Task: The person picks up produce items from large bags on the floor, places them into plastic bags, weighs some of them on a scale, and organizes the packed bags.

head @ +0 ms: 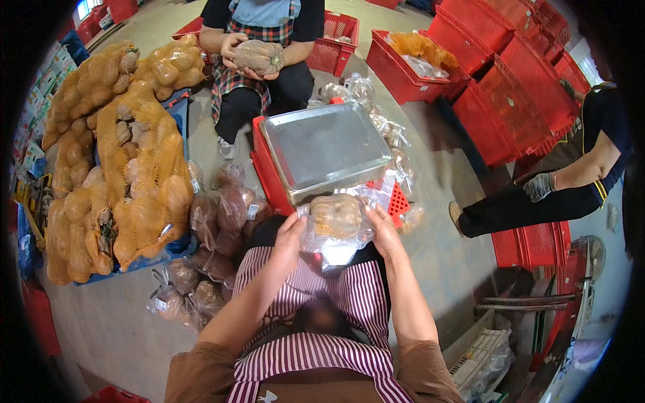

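Observation:
A tan pumpkin [336, 215] lies in a clear plastic bag [336, 244] above my lap. My left hand [291, 232] grips the bag's left edge, and my right hand [381, 226] grips its right edge. Just beyond the bag is a metal tray [327, 143], its upper face bare, set on a red plastic crate [269, 169]. Across from me a person holds a larger ribbed pumpkin [258, 57] in both hands. Bagged pumpkins [229, 221] are heaped on the floor left of my knees, some with labels.
Orange mesh sacks of pumpkins [146, 171] lie on a blue pallet [187, 247] at left. More bagged produce [398, 156] lines the tray's right side. Stacked red crates [504, 101] stand at upper right, near a gloved person [594, 161]. A white crate [478, 357] is at lower right.

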A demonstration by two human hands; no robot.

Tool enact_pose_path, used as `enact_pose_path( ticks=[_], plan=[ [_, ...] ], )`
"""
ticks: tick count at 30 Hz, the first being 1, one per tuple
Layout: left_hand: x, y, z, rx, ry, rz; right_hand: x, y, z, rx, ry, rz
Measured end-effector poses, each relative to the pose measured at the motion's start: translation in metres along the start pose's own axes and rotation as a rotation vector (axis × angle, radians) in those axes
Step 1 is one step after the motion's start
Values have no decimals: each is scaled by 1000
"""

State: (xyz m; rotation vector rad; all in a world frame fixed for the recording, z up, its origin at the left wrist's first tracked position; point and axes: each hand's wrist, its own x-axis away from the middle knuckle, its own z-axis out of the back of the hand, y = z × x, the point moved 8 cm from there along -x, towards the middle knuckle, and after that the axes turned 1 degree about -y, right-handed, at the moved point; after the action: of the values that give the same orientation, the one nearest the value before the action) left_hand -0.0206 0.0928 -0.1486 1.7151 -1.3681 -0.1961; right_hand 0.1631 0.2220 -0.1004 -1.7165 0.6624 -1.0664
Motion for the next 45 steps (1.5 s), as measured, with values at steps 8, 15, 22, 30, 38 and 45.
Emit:
enact_pose_path(
  ticks=[8, 15, 22, 30, 38, 45],
  plan=[
    [-3, 90, -24, -611, -63, -353, 19, -69, 30, -24, 225, 233],
    [44, 138, -27, -1077, 116, -430, 75, -107, 42, 81, 321, 367],
    [44, 123, -121, -290, -328, -128, 96, -131, 0, -122, 136, 430],
    [68, 85, -142, -339, -534, -73, 59, -84, -64, -23, -320, 235],
    [6, 72, -80, -547, -408, -251, 39, -92, -42, 877, -81, 760],
    [-62, 36, -10, -706, -194, -168, 93, -74, -44, 1000, -237, 937]
  ],
)
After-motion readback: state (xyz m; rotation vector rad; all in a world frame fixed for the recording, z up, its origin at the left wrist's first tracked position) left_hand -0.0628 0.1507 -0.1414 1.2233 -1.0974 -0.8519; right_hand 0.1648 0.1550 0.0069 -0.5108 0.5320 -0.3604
